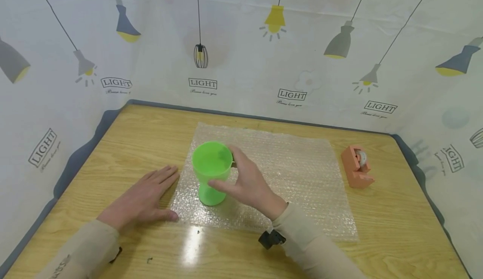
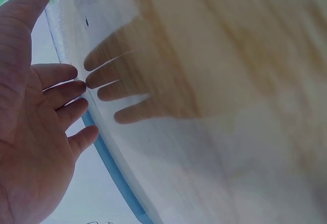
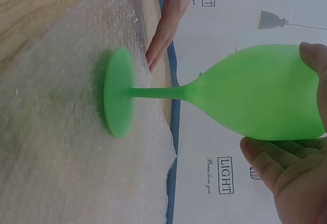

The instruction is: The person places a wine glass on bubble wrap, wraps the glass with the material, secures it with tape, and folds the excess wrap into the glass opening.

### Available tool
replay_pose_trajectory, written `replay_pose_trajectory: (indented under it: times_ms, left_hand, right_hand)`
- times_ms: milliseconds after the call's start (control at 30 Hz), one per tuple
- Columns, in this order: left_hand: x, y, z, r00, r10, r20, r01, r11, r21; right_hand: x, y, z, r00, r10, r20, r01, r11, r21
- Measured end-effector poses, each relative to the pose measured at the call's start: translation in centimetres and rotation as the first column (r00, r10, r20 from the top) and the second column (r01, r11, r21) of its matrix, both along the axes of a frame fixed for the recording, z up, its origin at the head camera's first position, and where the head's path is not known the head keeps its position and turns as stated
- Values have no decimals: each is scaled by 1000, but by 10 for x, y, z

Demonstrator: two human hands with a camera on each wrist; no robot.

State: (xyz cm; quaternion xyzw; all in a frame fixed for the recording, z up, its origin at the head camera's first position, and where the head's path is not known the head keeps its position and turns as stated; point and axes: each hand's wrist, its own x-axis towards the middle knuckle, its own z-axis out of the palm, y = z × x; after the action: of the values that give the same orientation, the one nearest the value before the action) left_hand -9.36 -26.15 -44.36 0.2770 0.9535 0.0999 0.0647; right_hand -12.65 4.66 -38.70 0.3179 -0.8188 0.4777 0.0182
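Observation:
A bright green wine glass [image 1: 211,166] is upright over the left part of a sheet of bubble wrap [image 1: 286,174]. My right hand [image 1: 250,182] grips its bowl from the right, thumb on the near side and fingers behind. In the right wrist view the glass's round foot [image 3: 120,92] is right at the bubble wrap, with the stem bare. My left hand [image 1: 147,197] lies with fingers extended at the sheet's left edge, thumb near its front left corner. In the left wrist view the left palm [image 2: 36,147] shows, holding nothing.
An orange tape dispenser [image 1: 356,168] with a roll of clear tape stands on the wooden table [image 1: 396,212], right of the bubble wrap. White cloth printed with lamps [image 1: 241,61] hangs around the table's back and sides.

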Motion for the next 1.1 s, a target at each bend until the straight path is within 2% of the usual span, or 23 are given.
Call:
replay_pose_trajectory:
  times_ms: [633,867,1100]
  left_hand:
    - [1,1,0,1000,17,-15,-16,1000,23]
    - [-4,1,0,998,11,-56,-9,999,41]
    - [-7,4,3,998,35,-53,-31,998,60]
  right_hand:
    - [10,-18,1,997,70,14,-70,998,-10]
    - [12,-21,1,995,94,16,-94,995,-23]
    - [11,-22,1,996,84,15,-84,996,-19]
